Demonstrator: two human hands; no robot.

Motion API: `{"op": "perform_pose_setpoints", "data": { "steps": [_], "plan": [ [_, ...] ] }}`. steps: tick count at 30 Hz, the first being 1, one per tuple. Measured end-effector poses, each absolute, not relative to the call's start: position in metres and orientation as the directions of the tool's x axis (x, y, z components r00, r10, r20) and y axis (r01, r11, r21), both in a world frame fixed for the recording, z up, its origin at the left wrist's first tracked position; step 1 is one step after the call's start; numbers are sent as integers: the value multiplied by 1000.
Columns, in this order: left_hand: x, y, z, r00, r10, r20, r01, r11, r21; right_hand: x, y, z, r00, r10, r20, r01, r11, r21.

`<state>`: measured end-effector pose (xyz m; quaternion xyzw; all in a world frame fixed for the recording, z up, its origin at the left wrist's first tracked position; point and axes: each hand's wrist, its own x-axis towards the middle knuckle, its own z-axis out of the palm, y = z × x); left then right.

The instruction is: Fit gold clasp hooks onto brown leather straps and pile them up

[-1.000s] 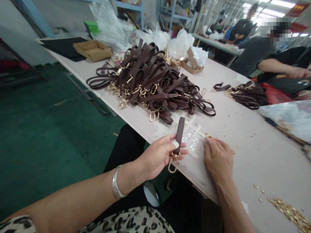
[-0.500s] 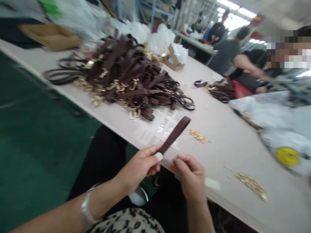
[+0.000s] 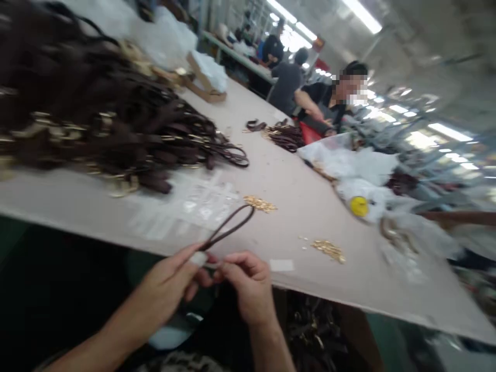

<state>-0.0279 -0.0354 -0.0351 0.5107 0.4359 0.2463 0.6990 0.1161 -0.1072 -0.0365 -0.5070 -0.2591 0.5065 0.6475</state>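
Left hand [image 3: 174, 281] pinches a looped strap [image 3: 231, 231]; right hand [image 3: 251, 287] curls beside it, its hold unclear; strap pile [image 3: 96, 113] and metal bits [image 3: 260, 203] nearby

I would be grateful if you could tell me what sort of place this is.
It looks like a factory workshop: brown straps lie heaped on a long table, small gold pieces sit in piles, and other people are gathered further back, under strip lights.

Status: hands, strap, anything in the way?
Left hand gripping brown strap, looped end out. Right hand pinched beside it, contents unclear. Gold pieces lie beyond strap; nothing visibly blocking hands.
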Motion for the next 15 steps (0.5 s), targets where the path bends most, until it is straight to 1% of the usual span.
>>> {"op": "perform_pose_setpoints", "data": {
  "steps": [1, 3, 8, 11, 15],
  "plan": [
    [-24, -39, -31, 536, 760, -368, 99, 376, 921, 118, -111, -37, 371, 912, -174, -350, -36, -936],
    [-18, -40, -30, 597, 717, -359, 41, 420, 907, 121, -115, -44, 386, 909, -158, -265, -54, -963],
    [-25, -42, -35, 569, 729, -381, -91, 516, 852, 121, -115, -56, 369, 918, -145, -121, -107, -987],
    [-31, -45, -33, 585, 705, -402, -104, 556, 825, 119, -116, -55, 389, 910, -140, -38, -136, -990],
    [-34, -46, -31, 619, 676, -400, -114, 582, 805, 116, -114, -52, 404, 910, -94, 33, -117, -993]
  ]
}}
